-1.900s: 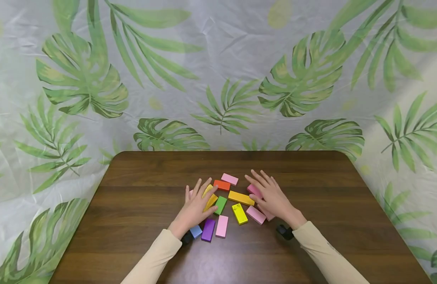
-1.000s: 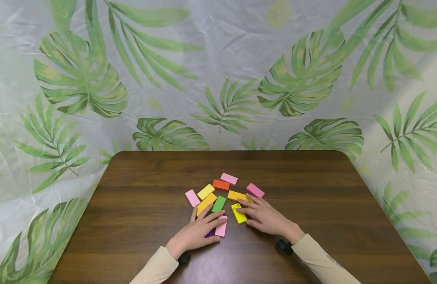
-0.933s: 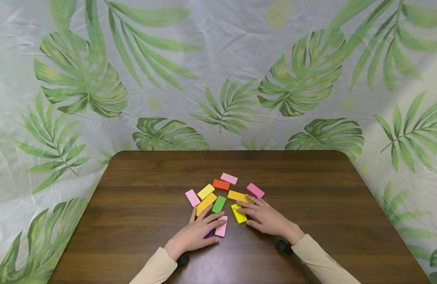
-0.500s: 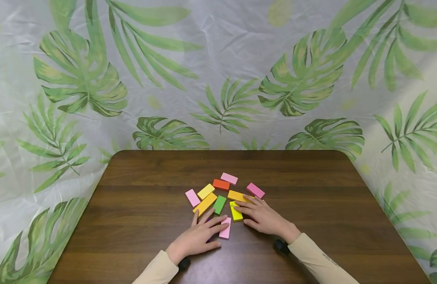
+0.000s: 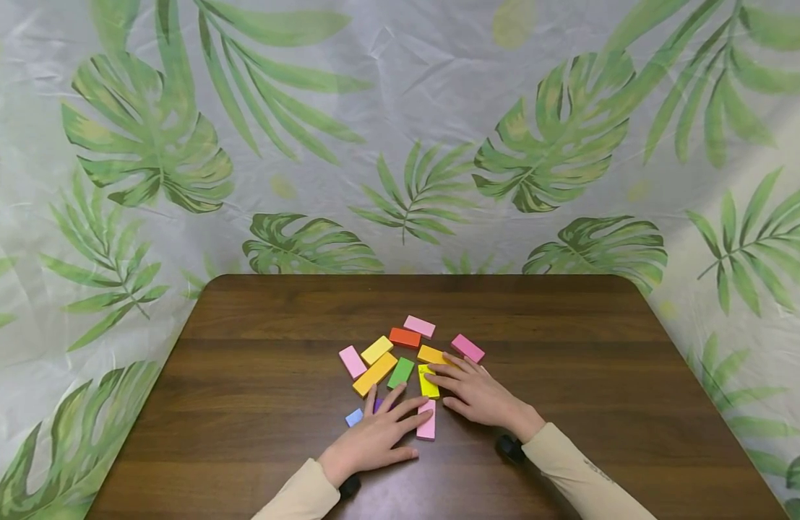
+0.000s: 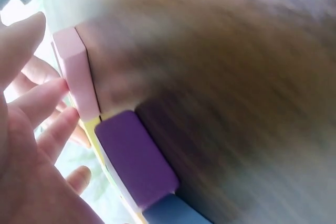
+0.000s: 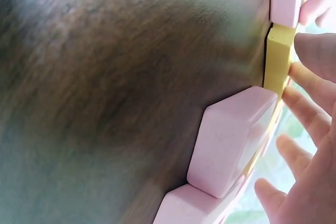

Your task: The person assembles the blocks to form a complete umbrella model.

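Observation:
My left hand (image 5: 373,437) lies spread over the near blocks, its fingertips on a light pink block (image 5: 426,427). Under that hand a purple block (image 5: 378,405) is mostly hidden in the head view, and a blue block (image 5: 354,417) peeks out on its left. The left wrist view shows the purple block (image 6: 137,158) whole. With fingers extended, my right hand (image 5: 484,397) touches a bright yellow block (image 5: 428,384) and partly covers an orange block (image 5: 431,354). Below the right palm, the right wrist view shows two pink blocks, one being the nearer pink block (image 7: 231,142).
Further blocks lie flat around the hands: green (image 5: 401,373), long orange (image 5: 375,375), pale yellow (image 5: 377,351), pink (image 5: 353,362), red (image 5: 405,337), far pink (image 5: 419,326) and magenta (image 5: 467,348). All are on a dark wooden table (image 5: 256,404) before a leaf-print cloth (image 5: 406,108).
Both hands first drew nearer. Since then the left hand has slid the pink block rightward, and the bright yellow block has shifted left and away under the right fingers. The blue block shows again.

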Demonstrator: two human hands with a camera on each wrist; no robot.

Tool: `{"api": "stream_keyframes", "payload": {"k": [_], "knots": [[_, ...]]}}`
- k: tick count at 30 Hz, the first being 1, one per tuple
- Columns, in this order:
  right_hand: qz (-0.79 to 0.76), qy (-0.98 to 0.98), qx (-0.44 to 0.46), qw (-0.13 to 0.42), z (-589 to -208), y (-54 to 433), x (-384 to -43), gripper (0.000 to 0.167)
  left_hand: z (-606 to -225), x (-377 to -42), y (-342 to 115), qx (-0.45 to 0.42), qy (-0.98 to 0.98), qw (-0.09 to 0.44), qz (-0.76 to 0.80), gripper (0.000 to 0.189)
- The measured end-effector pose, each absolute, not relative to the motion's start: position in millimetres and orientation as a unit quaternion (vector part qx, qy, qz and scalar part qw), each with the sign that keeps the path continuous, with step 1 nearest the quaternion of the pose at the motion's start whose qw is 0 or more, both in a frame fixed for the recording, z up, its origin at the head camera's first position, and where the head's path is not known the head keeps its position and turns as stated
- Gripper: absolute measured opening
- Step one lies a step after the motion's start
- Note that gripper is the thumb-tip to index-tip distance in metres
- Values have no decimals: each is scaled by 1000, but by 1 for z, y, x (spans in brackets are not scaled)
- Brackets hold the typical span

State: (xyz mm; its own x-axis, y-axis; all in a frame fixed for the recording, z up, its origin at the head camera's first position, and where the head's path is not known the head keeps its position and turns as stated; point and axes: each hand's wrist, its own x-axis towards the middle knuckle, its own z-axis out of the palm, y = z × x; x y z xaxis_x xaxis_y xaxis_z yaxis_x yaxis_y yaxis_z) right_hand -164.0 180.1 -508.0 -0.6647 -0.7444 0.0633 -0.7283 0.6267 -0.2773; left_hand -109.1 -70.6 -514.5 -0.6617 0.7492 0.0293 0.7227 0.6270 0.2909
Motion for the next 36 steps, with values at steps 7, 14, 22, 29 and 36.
{"api": "stream_keyframes", "payload": {"k": [7, 14, 22, 29, 36], "knots": [[-145, 900, -411, 28, -509, 183, -165, 49, -517, -109, -71, 401, 903, 57, 145, 61], [-148, 900, -409, 38, -505, 182, -163, 47, -518, -108, -73, 398, 905, 60, 139, 60], [-148, 896, -417, 30, -509, 179, -164, 47, -517, -107, -71, 397, 907, 54, 133, 61], [-166, 909, -381, 38, -507, 181, -168, 50, -514, -110, -71, 386, 908, 70, 145, 63], [-166, 924, -342, 44, -507, 185, -171, 53, -515, -113, -73, 384, 908, 76, 148, 61]]}}
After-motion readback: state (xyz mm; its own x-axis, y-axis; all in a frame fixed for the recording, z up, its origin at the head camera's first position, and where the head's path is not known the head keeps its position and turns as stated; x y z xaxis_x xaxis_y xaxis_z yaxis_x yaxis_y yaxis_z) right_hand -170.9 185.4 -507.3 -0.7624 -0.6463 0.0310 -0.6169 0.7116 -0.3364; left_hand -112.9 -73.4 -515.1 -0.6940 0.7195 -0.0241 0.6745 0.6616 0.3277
